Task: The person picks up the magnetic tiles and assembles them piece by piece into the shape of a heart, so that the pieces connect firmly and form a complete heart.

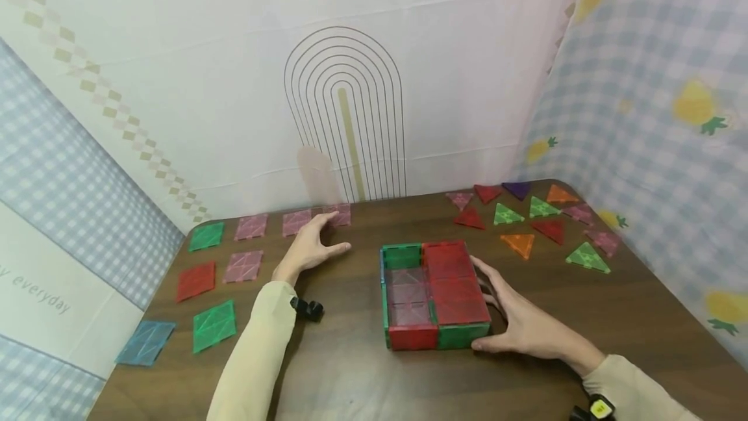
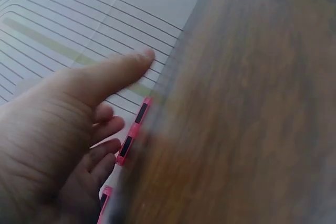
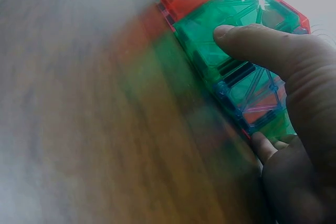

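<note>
A low box of translucent magnetic tiles point(image 1: 413, 338) stands on the table, its right part covered by red tiles point(image 1: 458, 297) and its left part uncovered at the top. My right hand point(image 1: 528, 327) grips the box's right side; in the right wrist view the thumb lies on a green tile point(image 3: 205, 35) and the fingers bend round the side. Toward the back edge, my left hand point(image 1: 310, 249) reaches over a pink square tile point(image 1: 343, 214), fingers loosely bent and thumb apart. Whether a fingertip touches that tile I cannot tell.
Several square tiles lie at the left, among them a blue tile point(image 1: 146, 343), a red tile point(image 1: 196, 280) and a green tile point(image 1: 214, 325). Several triangular tiles, such as an orange triangle point(image 1: 519, 244), spread at the back right. Curtains point(image 1: 234, 83) hang behind the wooden table point(image 1: 345, 369).
</note>
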